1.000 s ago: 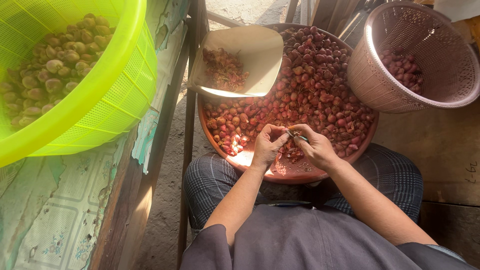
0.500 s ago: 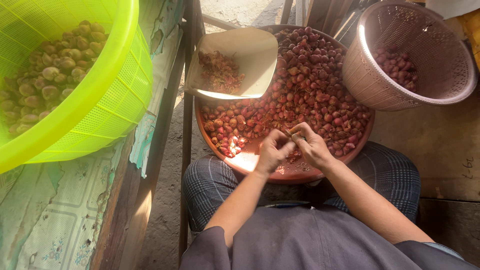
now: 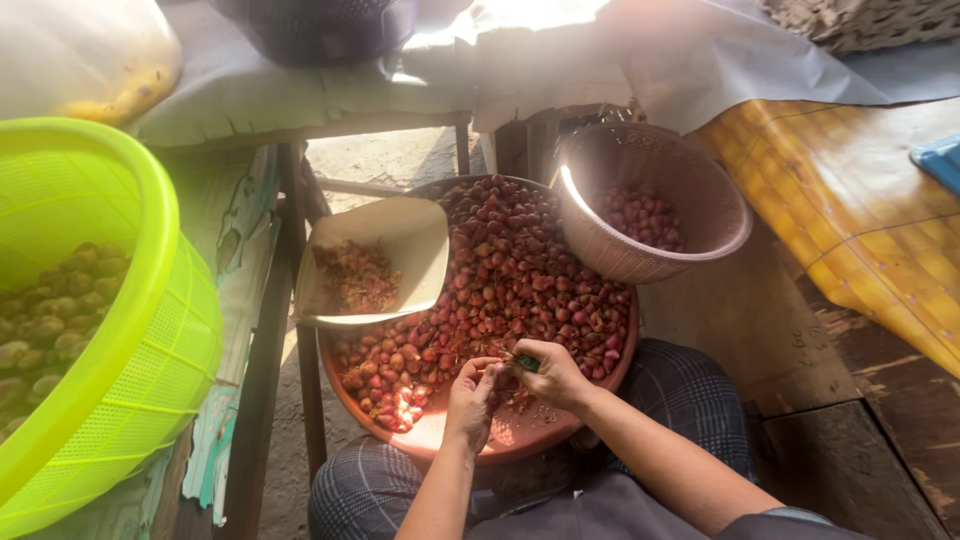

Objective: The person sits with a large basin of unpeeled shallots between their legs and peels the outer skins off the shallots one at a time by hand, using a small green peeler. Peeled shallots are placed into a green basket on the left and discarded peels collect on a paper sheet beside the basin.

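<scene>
The person sits with a wide reddish-brown basin (image 3: 470, 455) resting on the lap, over checked trousers (image 3: 360, 480). Both hands meet above the near rim of the basin.

The left hand (image 3: 470, 392) is curled closed around a small shallot (image 3: 497, 372), pinching it between thumb and fingertips. The right hand (image 3: 552, 375) is closed on a small tool with a green handle (image 3: 527, 362); its blade is hidden, so its exact kind cannot be told. The two hands touch at the shallot, just above the heap.

The heap of red shallots (image 3: 500, 290) fills most of the basin, leaving a bare patch at the near rim. A cream-coloured scoop (image 3: 400, 240) lies on the left part of the heap and holds dry peelings (image 3: 355, 278).

For clean work at this stage, judged from the grip:
- Keep the shallot well seated between the left fingertips, so it does not roll.
- Draw the tool away from the left thumb, in short strokes.
- Work low over the basin, so that skins fall inside it.

Beyond the basin, to the right, a pink perforated colander (image 3: 700, 215) leans at the far rim and holds a few shallots. To the left, a lime-green basket (image 3: 170, 330) stands on a bench and contains pale peeled bulbs (image 3: 45, 320). Farther right lies a yellow patterned mat (image 3: 860, 210).
</scene>
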